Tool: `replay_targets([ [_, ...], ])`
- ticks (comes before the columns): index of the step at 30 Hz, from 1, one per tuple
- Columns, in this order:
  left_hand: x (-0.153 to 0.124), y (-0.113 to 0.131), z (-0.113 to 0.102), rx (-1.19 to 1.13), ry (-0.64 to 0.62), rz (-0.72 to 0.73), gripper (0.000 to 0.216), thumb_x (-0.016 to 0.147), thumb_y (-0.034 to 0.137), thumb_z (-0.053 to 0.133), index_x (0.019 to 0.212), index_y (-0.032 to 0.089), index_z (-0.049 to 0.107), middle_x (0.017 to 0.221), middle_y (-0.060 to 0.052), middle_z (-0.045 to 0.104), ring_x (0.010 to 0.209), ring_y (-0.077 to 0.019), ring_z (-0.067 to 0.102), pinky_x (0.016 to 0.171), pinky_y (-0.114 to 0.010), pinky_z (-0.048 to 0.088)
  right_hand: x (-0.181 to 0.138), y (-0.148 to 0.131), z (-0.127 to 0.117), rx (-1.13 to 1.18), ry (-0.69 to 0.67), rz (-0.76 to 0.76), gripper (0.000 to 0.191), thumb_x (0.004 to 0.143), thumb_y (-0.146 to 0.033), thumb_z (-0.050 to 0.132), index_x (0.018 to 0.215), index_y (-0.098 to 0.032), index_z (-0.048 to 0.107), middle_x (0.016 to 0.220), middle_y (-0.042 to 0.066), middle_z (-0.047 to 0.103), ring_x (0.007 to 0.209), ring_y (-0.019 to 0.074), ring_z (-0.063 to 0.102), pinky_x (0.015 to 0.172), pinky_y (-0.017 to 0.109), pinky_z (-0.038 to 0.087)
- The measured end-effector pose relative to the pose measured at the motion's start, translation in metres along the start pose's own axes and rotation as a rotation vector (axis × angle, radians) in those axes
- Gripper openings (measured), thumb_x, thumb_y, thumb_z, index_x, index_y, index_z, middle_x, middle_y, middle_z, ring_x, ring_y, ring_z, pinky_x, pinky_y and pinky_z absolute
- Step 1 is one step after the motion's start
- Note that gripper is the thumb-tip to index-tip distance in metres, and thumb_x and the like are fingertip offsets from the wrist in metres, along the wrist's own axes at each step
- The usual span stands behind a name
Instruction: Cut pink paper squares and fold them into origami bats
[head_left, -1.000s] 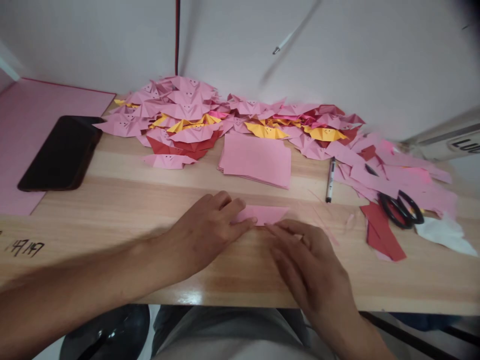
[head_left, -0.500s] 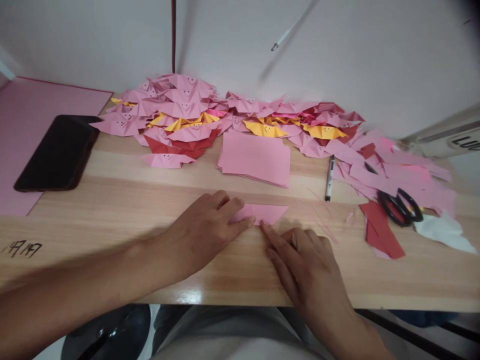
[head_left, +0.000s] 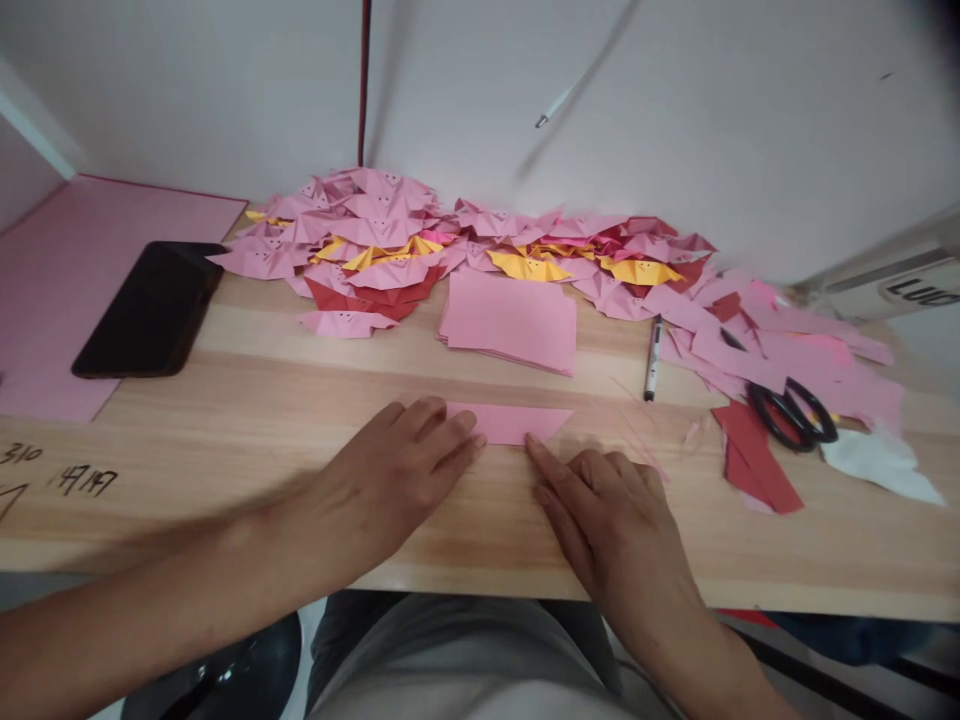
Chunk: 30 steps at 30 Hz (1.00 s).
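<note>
On the table (head_left: 315, 370), near its front edge, there lies a narrow folded strip of pink paper (head_left: 517, 424), between the two hands. Its right end is cut or folded at a slant; its left end is hidden under the fingers of the left hand (head_left: 397, 470). This hand is laid over the strip, with the thumb close to the lower edge. Whether its grip pinches the paper or only presses it down, I cannot tell. The right hand (head_left: 619, 520) has its grip released: the extended index fingertip touches the lower edge of the strip, toward the slanted end, while the other fingers are bent and grasp nothing.

Just behind the strip is a stack of pink paper (head_left: 512, 325), its edges not quite aligned. Farther back, along the wall, is a long heap of folded paper figures (head_left: 386, 230), mostly pink, some yellow and red, many with small drawn faces. To the right of the stack lies a marker (head_left: 653, 360), and beyond it are pink paper scraps (head_left: 810, 365), black-handled scissors (head_left: 796, 412) and red paper pieces (head_left: 757, 460). At the far left, a black phone (head_left: 150, 310) rests partly on a large pink sheet (head_left: 142, 215).
</note>
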<state>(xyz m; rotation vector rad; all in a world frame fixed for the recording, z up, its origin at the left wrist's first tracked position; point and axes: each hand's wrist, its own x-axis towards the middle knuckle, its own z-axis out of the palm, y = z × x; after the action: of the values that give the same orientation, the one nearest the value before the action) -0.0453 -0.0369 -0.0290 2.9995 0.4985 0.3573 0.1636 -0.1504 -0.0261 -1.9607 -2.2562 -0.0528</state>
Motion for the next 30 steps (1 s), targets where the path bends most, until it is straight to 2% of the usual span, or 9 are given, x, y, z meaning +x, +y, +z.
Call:
replay_targets([
  [2,-0.002,0.004,0.000,0.025,0.011,-0.012,0.029,0.091,0.009,0.043,0.118,0.012,0.054,0.124,-0.011,0.057,0.111,-0.0246,0.052,0.085,-0.040,0.047,0.000,0.001,-0.002,0.022,-0.003,-0.001,0.039,0.092,-0.025,0.049,0.130,-0.019,0.055,0.082,0.008,0.060,0.076,0.0234,0.052,0.065,0.036,0.036],
  [4,-0.004,0.006,0.002,0.045,0.032,0.006,0.033,0.090,0.008,0.045,0.122,0.012,0.053,0.129,-0.011,0.055,0.119,-0.0273,0.047,0.090,-0.042,0.045,0.002,-0.001,-0.004,0.055,0.025,0.005,0.039,0.091,-0.024,0.048,0.129,-0.018,0.054,0.094,0.011,0.063,0.085,0.0251,0.055,0.068,0.039,0.039],
  [7,-0.004,0.007,0.005,0.060,0.065,0.054,0.038,0.088,0.007,0.048,0.126,0.009,0.051,0.128,-0.011,0.057,0.126,-0.0283,0.043,0.102,-0.044,0.038,0.006,-0.011,-0.004,0.099,0.076,-0.064,0.043,0.091,-0.021,0.047,0.134,-0.013,0.047,0.126,0.014,0.057,0.115,0.0276,0.050,0.087,0.044,0.040],
  [10,-0.006,0.005,0.009,0.069,0.080,0.043,0.034,0.087,0.009,0.053,0.121,0.008,0.055,0.124,-0.011,0.061,0.125,-0.0272,0.045,0.106,-0.044,0.035,0.012,-0.024,0.003,0.128,0.024,-0.198,0.049,0.092,-0.021,0.044,0.138,-0.006,0.039,0.140,0.013,0.049,0.131,0.0227,0.039,0.104,0.042,0.033],
  [13,-0.007,0.003,0.011,0.077,0.079,0.024,0.033,0.087,0.012,0.054,0.120,0.010,0.057,0.126,-0.009,0.060,0.124,-0.0272,0.045,0.106,-0.044,0.035,0.014,-0.030,0.011,0.089,-0.023,-0.197,0.054,0.091,-0.025,0.044,0.139,-0.002,0.036,0.143,0.015,0.043,0.134,0.0233,0.038,0.108,0.045,0.031],
  [17,-0.008,0.002,0.010,0.081,0.072,0.030,0.033,0.088,0.013,0.052,0.121,0.014,0.057,0.133,-0.006,0.056,0.124,-0.0272,0.046,0.105,-0.046,0.035,0.011,-0.024,0.013,0.023,-0.067,-0.174,0.056,0.092,-0.029,0.044,0.142,-0.008,0.034,0.147,0.009,0.038,0.136,0.0234,0.035,0.109,0.048,0.032],
  [20,-0.008,0.001,0.009,0.075,0.065,0.033,0.032,0.089,0.013,0.051,0.120,0.016,0.058,0.133,-0.005,0.055,0.125,-0.0264,0.045,0.105,-0.046,0.034,0.006,-0.014,0.011,-0.028,-0.080,-0.169,0.057,0.092,-0.031,0.044,0.143,-0.009,0.032,0.149,0.010,0.034,0.137,0.0237,0.032,0.110,0.050,0.030],
  [26,-0.009,-0.001,0.011,0.063,0.081,0.026,0.030,0.090,0.015,0.051,0.120,0.017,0.058,0.134,-0.003,0.055,0.125,-0.0261,0.045,0.106,-0.044,0.033,-0.001,0.005,0.006,-0.088,-0.054,-0.116,0.055,0.094,-0.034,0.039,0.143,-0.010,0.033,0.148,0.011,0.036,0.138,0.0249,0.030,0.111,0.051,0.029],
  [30,-0.009,0.000,0.011,0.068,0.106,0.022,0.030,0.092,0.018,0.049,0.121,0.017,0.058,0.133,-0.002,0.056,0.124,-0.0256,0.046,0.105,-0.043,0.034,0.007,-0.004,0.001,-0.087,-0.010,-0.127,0.055,0.093,-0.032,0.038,0.142,-0.008,0.035,0.149,0.010,0.034,0.139,0.0275,0.027,0.110,0.051,0.029],
])
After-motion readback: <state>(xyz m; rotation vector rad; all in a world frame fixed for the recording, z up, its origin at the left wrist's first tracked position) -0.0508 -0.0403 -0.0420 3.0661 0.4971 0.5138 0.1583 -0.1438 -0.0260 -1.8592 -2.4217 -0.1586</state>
